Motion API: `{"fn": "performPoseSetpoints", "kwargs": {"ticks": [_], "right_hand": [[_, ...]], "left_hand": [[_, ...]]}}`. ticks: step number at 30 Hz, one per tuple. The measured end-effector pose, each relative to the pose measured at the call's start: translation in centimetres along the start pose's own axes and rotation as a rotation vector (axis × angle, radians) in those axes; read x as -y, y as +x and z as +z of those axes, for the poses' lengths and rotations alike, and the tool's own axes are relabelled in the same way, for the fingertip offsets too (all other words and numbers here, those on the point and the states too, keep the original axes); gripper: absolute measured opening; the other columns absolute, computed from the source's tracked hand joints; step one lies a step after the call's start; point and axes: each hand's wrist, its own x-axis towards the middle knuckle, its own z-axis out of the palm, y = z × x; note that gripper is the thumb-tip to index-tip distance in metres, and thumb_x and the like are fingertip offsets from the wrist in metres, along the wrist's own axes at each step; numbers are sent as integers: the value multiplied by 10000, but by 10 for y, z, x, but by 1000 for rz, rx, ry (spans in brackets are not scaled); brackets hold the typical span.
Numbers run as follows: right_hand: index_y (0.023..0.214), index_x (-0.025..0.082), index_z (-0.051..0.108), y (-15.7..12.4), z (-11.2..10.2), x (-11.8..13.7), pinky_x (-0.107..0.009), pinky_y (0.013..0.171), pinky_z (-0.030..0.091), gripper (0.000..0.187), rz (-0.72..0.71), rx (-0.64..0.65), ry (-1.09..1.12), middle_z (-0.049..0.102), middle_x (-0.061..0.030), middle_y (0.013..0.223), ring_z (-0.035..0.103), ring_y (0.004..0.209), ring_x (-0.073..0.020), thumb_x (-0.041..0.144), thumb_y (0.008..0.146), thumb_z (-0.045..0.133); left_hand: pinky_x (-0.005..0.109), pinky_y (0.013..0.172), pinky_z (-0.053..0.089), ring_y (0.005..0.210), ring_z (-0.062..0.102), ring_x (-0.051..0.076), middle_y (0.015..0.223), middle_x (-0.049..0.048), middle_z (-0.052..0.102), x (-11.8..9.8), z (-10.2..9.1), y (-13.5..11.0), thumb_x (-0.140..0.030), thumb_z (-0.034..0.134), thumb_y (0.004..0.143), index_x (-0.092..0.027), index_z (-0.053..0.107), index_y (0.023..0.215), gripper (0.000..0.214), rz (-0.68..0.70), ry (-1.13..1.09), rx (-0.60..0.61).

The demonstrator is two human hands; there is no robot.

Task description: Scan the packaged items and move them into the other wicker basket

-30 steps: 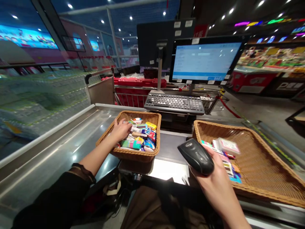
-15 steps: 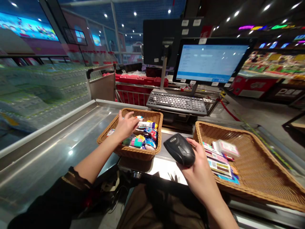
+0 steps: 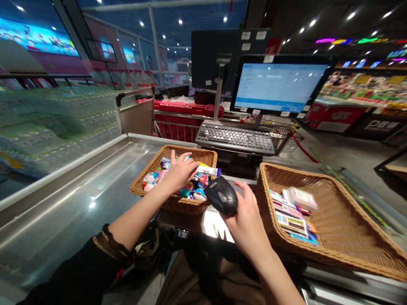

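My left hand [image 3: 182,173] is over the smaller wicker basket [image 3: 214,159]. Its thumb and fingertips close on a slim white-and-purple packet [image 3: 208,170], whose far end sticks out toward the basket's right rim. Colourful wrapped snacks [image 3: 200,181] lie beneath, partly covered by the hand. A black handheld barcode scanner [image 3: 221,195] is in my right hand [image 3: 246,216], with the fingers wrapped round its handle. The scanner's head points toward the basket, close to its right front corner. Exact finger contact on the handle is partly hidden.
A larger wicker basket [image 3: 346,212] at the right holds several flat packs and a clear plastic box [image 3: 303,198]. Behind stand a keyboard [image 3: 233,136] and a lit monitor [image 3: 280,87]. The metal counter [image 3: 92,182] has a raised edge on the left.
My left hand has moved right with the slim packet, uncovering snacks at the basket's left. My right hand has brought the scanner left, nearer the packet.
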Motion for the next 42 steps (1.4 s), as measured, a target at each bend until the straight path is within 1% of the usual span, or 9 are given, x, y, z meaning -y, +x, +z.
{"fn": "performPoseSetpoints", "kwargs": {"ticks": [7, 13, 16, 19, 24, 31, 34, 38, 42], "right_hand": [[1087, 195, 631, -1, -3, -2, -610, 1132, 395, 310, 14, -2, -1, 475, -163, 1406, 456, 1366, -361, 138, 789, 566], [1102, 163, 638, -1, -5, -3, -589, 1140, 391, 318, 23, 7, 5, 467, -182, 1409, 443, 1376, -369, 155, 795, 555], [1100, 162, 639, -5, -12, -4, -585, 1135, 397, 306, 33, -29, 26, 467, -183, 1408, 442, 1374, -370, 182, 805, 558], [1099, 165, 633, -12, -27, -12, -585, 1121, 411, 306, 59, -82, 44, 469, -189, 1401, 451, 1357, -362, 185, 803, 561], [1154, 201, 608, -31, -65, -41, -566, 1149, 387, 333, 148, -209, 68, 477, -162, 1397, 462, 1356, -330, 234, 823, 603], [1181, 200, 605, -72, -122, -85, -542, 1107, 424, 451, 401, -473, 107, 541, -151, 1318, 577, 1226, -316, 379, 776, 692], [1178, 193, 605, -91, -136, -102, -534, 1072, 449, 485, 513, -559, 146, 579, -152, 1296, 615, 1169, -312, 409, 754, 701], [1172, 181, 623, -110, -146, -118, -511, 1058, 460, 508, 616, -645, 124, 595, -153, 1293, 633, 1155, -311, 461, 755, 693], [1159, 174, 638, -124, -154, -125, -488, 1048, 468, 538, 699, -683, 107, 595, -156, 1302, 637, 1153, -312, 498, 734, 696]], "left_hand": [[794, 1144, 65, 1378, 456, 346, 1176, 79, 732, -1, -1, 3, -215, 615, 915, -274, 694, 1136, 242, -8, -32, 28], [796, 1137, 79, 1369, 460, 345, 1134, 85, 739, -4, -2, 4, -226, 587, 936, -257, 699, 1125, 222, -9, -34, 20], [791, 1142, 69, 1357, 470, 339, 1125, 81, 739, -12, -4, 7, -233, 590, 937, -259, 701, 1124, 220, 15, -37, 8], [787, 1145, 78, 1347, 482, 337, 1105, 73, 744, -27, -6, 16, -235, 602, 934, -257, 699, 1122, 213, 55, -52, -3], [781, 1148, 73, 1345, 487, 334, 1067, 58, 756, -70, -1, 44, -217, 627, 918, -267, 701, 1095, 198, 166, -92, -20], [793, 1138, 81, 1351, 474, 338, 1052, 60, 749, -153, 21, 87, -227, 577, 942, -267, 708, 1065, 184, 361, -165, 39], [804, 1130, 94, 1325, 475, 340, 1076, 73, 719, -192, 33, 105, -232, 576, 939, -258, 716, 1029, 168, 427, -153, 113], [789, 1132, 164, 1174, 561, 309, 1097, 107, 651, -242, 58, 129, -219, 559, 938, -210, 725, 942, 167, 488, -67, 248], [791, 1126, 182, 1148, 573, 335, 1116, 150, 646, -282, 84, 148, -219, 570, 920, -164, 732, 965, 177, 527, 2, 392]]}}
